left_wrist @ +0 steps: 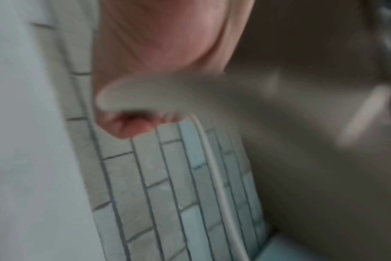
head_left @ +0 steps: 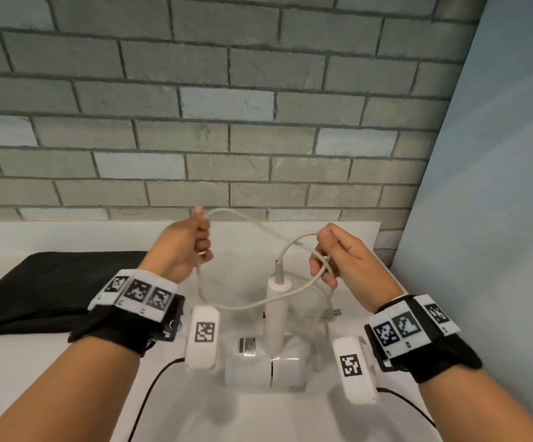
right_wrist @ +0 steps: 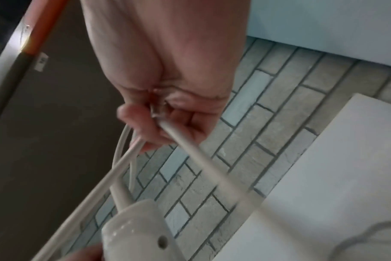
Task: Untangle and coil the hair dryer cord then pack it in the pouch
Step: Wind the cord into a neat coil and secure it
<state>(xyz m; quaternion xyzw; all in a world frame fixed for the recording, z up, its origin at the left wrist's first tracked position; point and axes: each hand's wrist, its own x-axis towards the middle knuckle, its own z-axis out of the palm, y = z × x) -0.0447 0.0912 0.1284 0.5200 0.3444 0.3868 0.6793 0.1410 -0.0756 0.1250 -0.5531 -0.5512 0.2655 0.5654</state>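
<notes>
White counter (head_left: pixel 67 371) against a grey brick wall (head_left: pixel 195 90), with a plain pale panel (head_left: pixel 498 154) closing off the right side. Far left on the counter there's the black pouch (head_left: pixel 44 291), lying flat, nothing in it that I can see.

Left hand (head_left: pixel 182 250) is up in the air, fingers curled around the cord (head_left: pixel 242 306), which pokes out above the fist and also drops below it into a sagging loop. In the middle the dryer (head_left: pixel 274 355) lies on the counter, handle pointing away toward the wall, cord coming out the handle end. Right hand (head_left: pixel 335 256) is raised too, pinching a couple of cord strands together. The plug (head_left: pixel 332 313) dangles just under that hand, over the counter.

Left wrist view is mostly blur: some palm (left_wrist: pixel 159 35), a strand of cord (left_wrist: pixel 214 176) running across the bricks, so the grip can't be read from there. Right wrist view is way clearer: the fingers (right_wrist: pixel 190 123) clamp the cord (right_wrist: pixel 201 159), and the dryer's handle end (right_wrist: pixel 141 227) shows close up, which the head view only gives from above.
</notes>
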